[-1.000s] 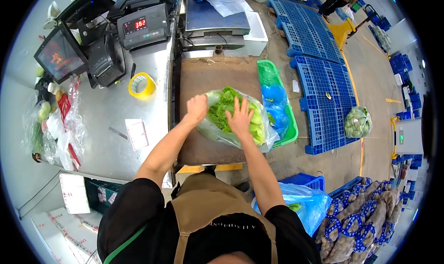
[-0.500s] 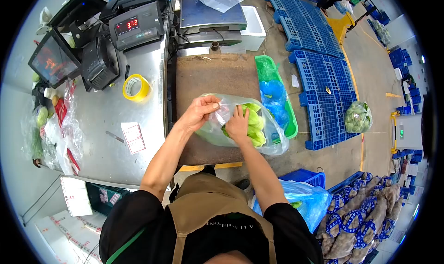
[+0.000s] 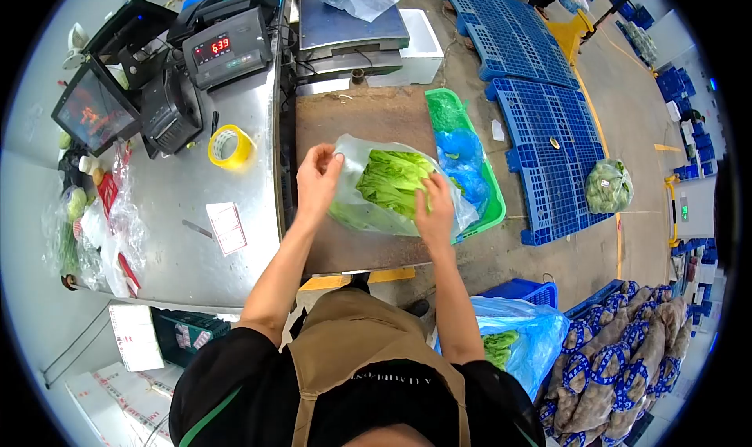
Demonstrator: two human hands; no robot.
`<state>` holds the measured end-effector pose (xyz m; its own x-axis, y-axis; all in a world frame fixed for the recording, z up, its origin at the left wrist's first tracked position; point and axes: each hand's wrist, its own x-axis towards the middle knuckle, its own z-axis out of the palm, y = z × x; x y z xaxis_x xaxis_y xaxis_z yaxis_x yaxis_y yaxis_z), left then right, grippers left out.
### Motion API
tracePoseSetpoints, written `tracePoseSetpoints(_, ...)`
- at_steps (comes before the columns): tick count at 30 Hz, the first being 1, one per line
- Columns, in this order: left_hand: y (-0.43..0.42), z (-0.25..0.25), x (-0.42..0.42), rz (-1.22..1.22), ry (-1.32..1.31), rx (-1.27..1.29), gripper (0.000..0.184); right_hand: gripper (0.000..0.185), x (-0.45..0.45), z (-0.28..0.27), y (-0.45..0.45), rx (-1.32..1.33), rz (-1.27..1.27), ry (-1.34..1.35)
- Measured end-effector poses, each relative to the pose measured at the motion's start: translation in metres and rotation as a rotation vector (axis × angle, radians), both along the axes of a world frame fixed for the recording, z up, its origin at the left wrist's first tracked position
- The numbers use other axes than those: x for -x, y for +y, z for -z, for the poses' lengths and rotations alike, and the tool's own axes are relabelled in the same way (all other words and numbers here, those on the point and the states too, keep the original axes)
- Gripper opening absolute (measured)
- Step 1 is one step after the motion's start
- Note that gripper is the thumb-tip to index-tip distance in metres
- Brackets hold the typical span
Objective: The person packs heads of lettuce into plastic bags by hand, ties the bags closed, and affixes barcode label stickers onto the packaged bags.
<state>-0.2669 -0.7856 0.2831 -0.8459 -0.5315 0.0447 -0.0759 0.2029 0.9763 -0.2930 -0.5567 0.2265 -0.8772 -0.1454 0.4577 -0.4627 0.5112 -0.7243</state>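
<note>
A clear plastic bag (image 3: pixel 356 165) lies on the brown board in front of me, with green leafy lettuce (image 3: pixel 392 182) at its mouth. My left hand (image 3: pixel 317 182) pinches the bag's left edge between thumb and fingers. At the right end of the lettuce is my right hand (image 3: pixel 437 210), its thumb and fingers apart and touching or close to the leaves. More green shows faintly through the lower left of the bag.
Right of the board (image 3: pixel 329 110) stands a green crate (image 3: pixel 495 212) lined with blue plastic. A scale display (image 3: pixel 227 48) and yellow tape roll (image 3: pixel 230 148) are on the steel table (image 3: pixel 157 236). Blue pallets (image 3: pixel 548 134) lie on the floor. Lower right, a blue bag (image 3: pixel 540 329) holds greens.
My right hand has moved right and its fingers have spread. Leafy lettuce now covers where pale stalks showed. My left hand has shifted left with the bag edge. The display went from 3.72 to 6.39.
</note>
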Motion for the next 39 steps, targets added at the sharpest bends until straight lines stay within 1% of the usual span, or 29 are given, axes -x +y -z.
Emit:
tracePoseSetpoints(1, 0.016, -0.024, -0.004, -0.077, 0.171, 0.331, 0.018, 0.031, -0.003, -0.002, 0.012, -0.009, 0.022, -0.071)
tracePoseSetpoints(3, 0.043, -0.036, 0.001, -0.015, 0.467, 0.637, 0.021, 0.031, -0.007, -0.005, 0.029, -0.022, 0.065, -0.212)
tracePoseSetpoints(5, 0.077, -0.014, 0.005, 0.403, 0.318, 0.555, 0.024, 0.032, 0.007, 0.010, 0.031, -0.178, -0.037, -0.245)
tracePoseSetpoints(6, 0.094, -0.002, 0.013, 0.594, 0.078, 0.684, 0.028, 0.033, 0.018, 0.024, 0.031, -0.256, -0.091, -0.258)
tracePoseSetpoints(7, 0.106, 0.015, 0.020, 0.777, -0.173, 0.804, 0.032, 0.047, 0.031, 0.047, 0.031, -0.267, -0.074, -0.245)
tracePoseSetpoints(9, 0.116, 0.086, 0.017, 0.691, -0.239, 1.024, 0.040, 0.059, 0.045, 0.074, 0.031, -0.347, -0.093, -0.241)
tracePoseSetpoints(10, 0.120, 0.105, 0.015, 0.642, -0.271, 1.131, 0.044, 0.065, 0.056, 0.087, 0.031, -0.388, -0.101, -0.236)
tracePoseSetpoints(11, 0.121, 0.105, 0.011, 0.616, -0.260, 1.110, 0.047, 0.080, 0.070, 0.107, 0.035, -0.408, -0.185, -0.339)
tracePoseSetpoints(13, 0.118, 0.105, -0.004, 0.582, -0.248, 1.066, 0.054, 0.084, 0.080, 0.086, 0.033, -0.422, -0.324, -0.424)
tracePoseSetpoints(14, 0.116, 0.106, -0.014, 0.571, -0.210, 1.079, 0.049, 0.086, 0.083, 0.077, 0.031, -0.427, -0.391, -0.470)
tracePoseSetpoints(15, 0.115, 0.106, -0.022, 0.558, -0.172, 1.089, 0.044, 0.092, 0.089, 0.076, 0.030, -0.463, -0.425, -0.492)
tracePoseSetpoints(16, 0.113, 0.105, -0.028, 0.546, -0.132, 1.100, 0.039, 0.090, 0.091, 0.076, 0.028, -0.477, -0.427, -0.490)
tracePoseSetpoints(18, 0.105, 0.108, -0.032, 0.622, -0.229, 1.020, 0.034, 0.085, 0.093, 0.075, 0.025, -0.505, -0.427, -0.488)
tracePoseSetpoints(20, 0.096, 0.119, -0.030, 0.682, -0.283, 0.973, 0.032, 0.076, 0.095, 0.073, 0.024, -0.416, -0.414, -0.451)
tracePoseSetpoints(21, 0.090, 0.110, -0.027, 0.704, -0.313, 0.922, 0.029, 0.072, 0.097, 0.073, 0.024, -0.372, -0.405, -0.433)
tracePoseSetpoints(24, 0.071, 0.092, -0.011, 0.734, -0.454, 0.842, 0.036, 0.065, 0.108, 0.048, 0.036, -0.149, -0.384, -0.473)
tracePoseSetpoints(25, 0.063, 0.084, -0.003, 0.757, -0.517, 0.838, 0.039, 0.061, 0.111, 0.040, 0.040, -0.158, -0.335, -0.488)
tracePoseSetpoints(26, 0.055, 0.099, 0.007, 0.781, -0.593, 0.732, 0.040, 0.059, 0.114, 0.045, 0.045, -0.157, -0.307, -0.501)
tracePoseSetpoints(27, 0.048, 0.125, 0.016, 0.805, -0.668, 0.625, 0.041, 0.057, 0.116, 0.057, 0.050, -0.155, -0.278, -0.514)
tracePoseSetpoints(28, 0.044, 0.132, 0.021, 0.825, -0.737, 0.521, 0.042, 0.055, 0.120, 0.069, 0.054, -0.152, -0.248, -0.522)
tracePoseSetpoints(29, 0.042, 0.139, 0.022, 0.845, -0.694, 0.545, 0.047, 0.061, 0.120, 0.082, 0.060, -0.211, -0.276, -0.483)
tracePoseSetpoints(32, 0.044, 0.136, 0.032, 0.915, -0.776, 0.460, 0.055, 0.073, 0.090, 0.061, 0.038, -0.847, 0.032, -0.352)
tracePoseSetpoints(33, 0.044, 0.136, 0.033, 0.942, -0.754, 0.486, 0.057, 0.071, 0.075, 0.052, 0.027, -0.789, 0.031, -0.276)
tracePoseSetpoints(36, 0.038, 0.131, 0.034, 0.988, -0.706, 0.556, 0.063, 0.064, 0.032, 0.058, -0.018, -0.661, -0.021, -0.039)
tracePoseSetpoints(38, 0.028, 0.118, 0.037, 0.969, -0.682, 0.594, 0.065, 0.062, 0.017, 0.075, -0.028, -0.716, -0.019, -0.048)
tracePoseSetpoints(39, 0.021, 0.110, 0.039, 0.825, -0.699, 0.560, 0.063, 0.062, 0.014, 0.084, -0.030, -0.744, -0.020, -0.053)
